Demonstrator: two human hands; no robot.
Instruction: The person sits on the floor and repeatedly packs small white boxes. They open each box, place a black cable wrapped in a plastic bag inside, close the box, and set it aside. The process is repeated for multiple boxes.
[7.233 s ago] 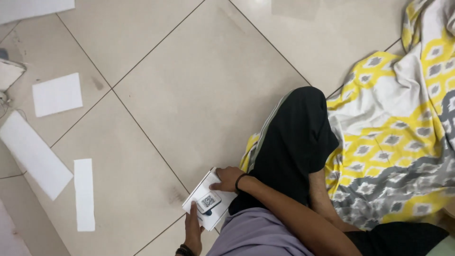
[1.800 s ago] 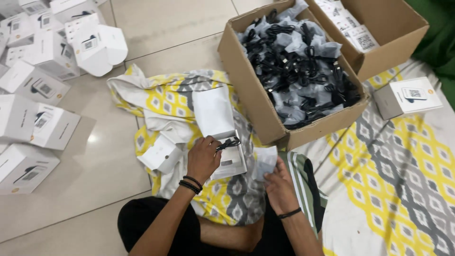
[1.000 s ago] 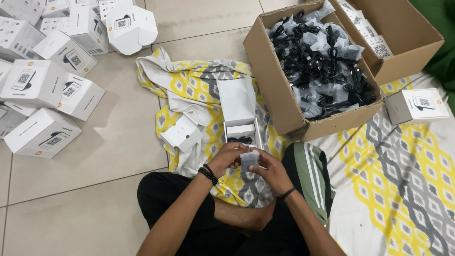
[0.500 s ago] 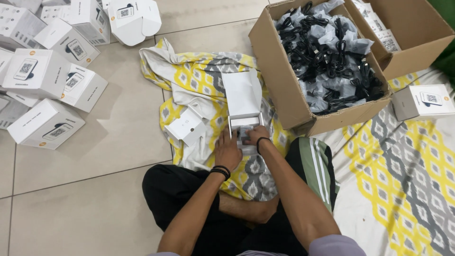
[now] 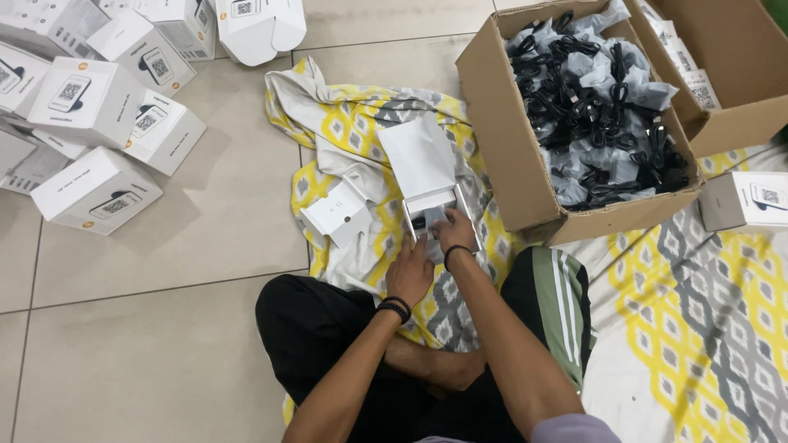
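Head view: the right hand [image 5: 454, 236] has its fingers pinched on a small dark item [image 5: 427, 220] inside the open white box [image 5: 431, 209], while the left hand [image 5: 410, 271] rests loosely curled at the box's near edge, holding nothing that shows. The box lies just beyond both hands on the yellow patterned cloth [image 5: 353, 131], its long axis and raised lid running away from the person. A cardboard carton of black cables [image 5: 591, 107] sits to the right; stacked white boxes [image 5: 90, 107] lie far left.
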